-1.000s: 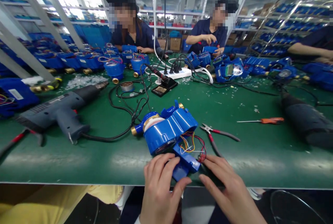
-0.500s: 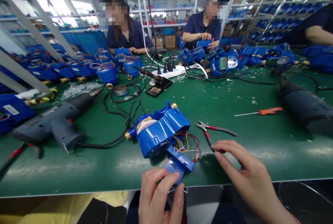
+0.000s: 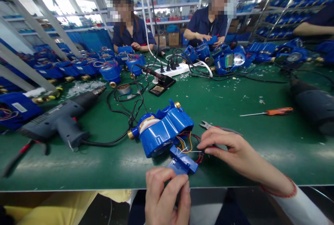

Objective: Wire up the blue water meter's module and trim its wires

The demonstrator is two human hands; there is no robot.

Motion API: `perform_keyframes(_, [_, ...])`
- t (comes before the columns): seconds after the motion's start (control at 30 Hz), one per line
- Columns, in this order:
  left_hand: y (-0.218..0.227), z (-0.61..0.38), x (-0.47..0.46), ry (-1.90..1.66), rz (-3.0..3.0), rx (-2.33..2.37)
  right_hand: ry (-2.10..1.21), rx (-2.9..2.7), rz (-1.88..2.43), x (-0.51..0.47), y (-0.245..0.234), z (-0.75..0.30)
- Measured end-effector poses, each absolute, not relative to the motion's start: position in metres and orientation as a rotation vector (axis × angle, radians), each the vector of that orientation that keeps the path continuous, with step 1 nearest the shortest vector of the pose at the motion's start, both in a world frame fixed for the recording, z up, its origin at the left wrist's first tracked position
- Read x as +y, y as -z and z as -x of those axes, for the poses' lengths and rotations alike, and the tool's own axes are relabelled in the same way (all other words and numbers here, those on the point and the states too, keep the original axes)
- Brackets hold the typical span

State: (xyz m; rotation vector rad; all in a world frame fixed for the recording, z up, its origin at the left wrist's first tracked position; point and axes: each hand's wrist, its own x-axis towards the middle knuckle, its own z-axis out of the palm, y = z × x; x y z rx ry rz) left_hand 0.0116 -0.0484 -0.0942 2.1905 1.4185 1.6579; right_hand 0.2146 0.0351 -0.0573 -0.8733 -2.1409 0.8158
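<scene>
A blue water meter [image 3: 167, 125] with brass end fittings lies on its side mid-bench. Red, black, yellow and white wires [image 3: 186, 143] run from its housing to a loose blue plastic part [image 3: 182, 162] in front of it. My right hand [image 3: 227, 148] pinches at the end of the wires, thumb and forefinger closed. My left hand [image 3: 168, 192] is curled at the bench edge, thumb and forefinger together at the near end of the blue part; what sits between them is hidden. Cutting pliers [image 3: 206, 124] lie partly under my right hand.
A heat gun [image 3: 62, 120] and its cable lie left; a second dark tool [image 3: 311, 105] is at right. An orange screwdriver [image 3: 279, 111], a soldering iron stand [image 3: 161, 85] and a power strip [image 3: 174, 71] lie beyond. Two people work across the bench among several meters.
My right hand has moved left from the pliers' handle to the wires. My left thumb has closed against the forefinger. The view has shifted slightly.
</scene>
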Motion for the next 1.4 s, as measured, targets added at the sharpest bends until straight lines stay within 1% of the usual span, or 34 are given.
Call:
perform_keyframes(0.23, [0.101, -0.016, -0.051, -1.681, -2.100, 1.445, -0.899, -2.151, 0.778, 0.044, 0.060, -0.211])
perform_keyframes(0.37, [0.104, -0.015, -0.052, -1.658, -2.079, 1.467, -1.048, -2.063, 0.774, 0.047, 0.062, -0.209])
perform_keyframes(0.47, [0.106, -0.015, -0.052, -1.645, -2.084, 1.469, -1.153, -1.971, 0.816, 0.048, 0.063, -0.208])
perform_keyframes(0.83, [0.116, -0.020, -0.052, -1.734, -2.038, 1.448, -1.340, -1.435, 0.861, 0.044, 0.079, -0.187])
perform_keyframes(1.0, [0.120, -0.018, -0.053, -1.736, -2.027, 1.463, -1.314, -1.323, 0.929, 0.036, 0.083, -0.180])
perform_keyframes(1.2, [0.119, -0.018, -0.054, -1.726, -2.028, 1.445, -1.106, -1.211, 1.062, 0.032, 0.092, -0.192])
perform_keyframes(1.4, [0.124, -0.017, -0.057, -1.665, -2.011, 1.415, -1.025, -1.346, 1.209, 0.025, 0.086, -0.208])
